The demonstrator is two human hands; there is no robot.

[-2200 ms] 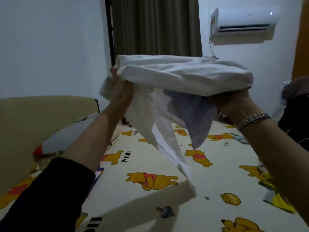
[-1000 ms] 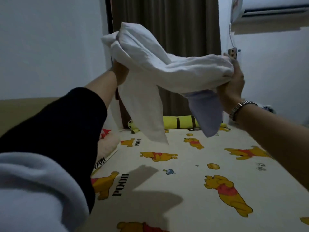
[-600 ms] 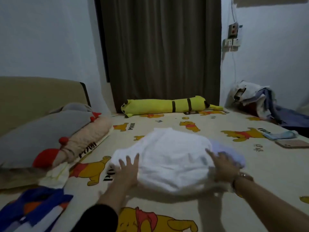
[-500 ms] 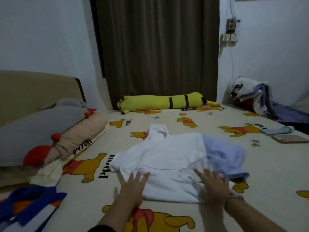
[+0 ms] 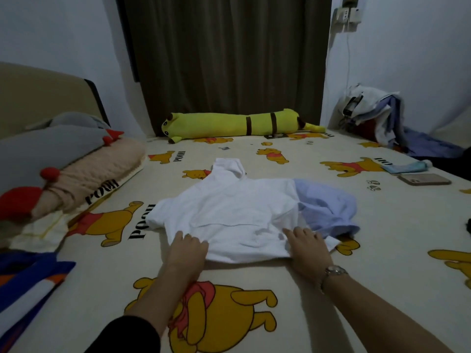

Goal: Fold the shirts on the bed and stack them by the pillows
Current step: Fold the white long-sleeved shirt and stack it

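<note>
so white shirt [image 5: 229, 215] lies spread on the bed [image 5: 254, 289], mid-mattress, just ahead of both hands. one sleeve is pale blue [image 5: 328, 207], bunched out to the right; the other sleeve is white, sticking out left. a white flap, hood or collar, can't tell which, points away toward the curtain [image 5: 226, 54]. near hem faces the person. garment not flat yet, creases across the body, blue sleeve crumpled.

left hand [image 5: 187, 250] rests flat on the near-left hem corner, fingers straight and spread, gripping nothing. right hand [image 5: 308, 247] flat on the near-right hem, fingers loosely extended on the cloth, also no grip visible. watch on the right wrist.

key relation: shirt's sleeve-to-sleeve axis runs left-right across the view, hem-to-neck axis runs straight away from the hands. blue sleeve is nearer the right hand, white sleeve nearer the left. likely step now is smoothing before sleeves get folded inward; each hand has its own sleeve in easy reach.

pillows [image 5: 63, 159] sit at the left by the headboard, well apart from the shirt, so the stack spot is on the left-hand side. no folded stack visible there. more clothes piled [image 5: 377, 115] far right corner. yellow plush bolster [image 5: 234, 122] along the far edge, phone [image 5: 423, 179] at right.
</note>
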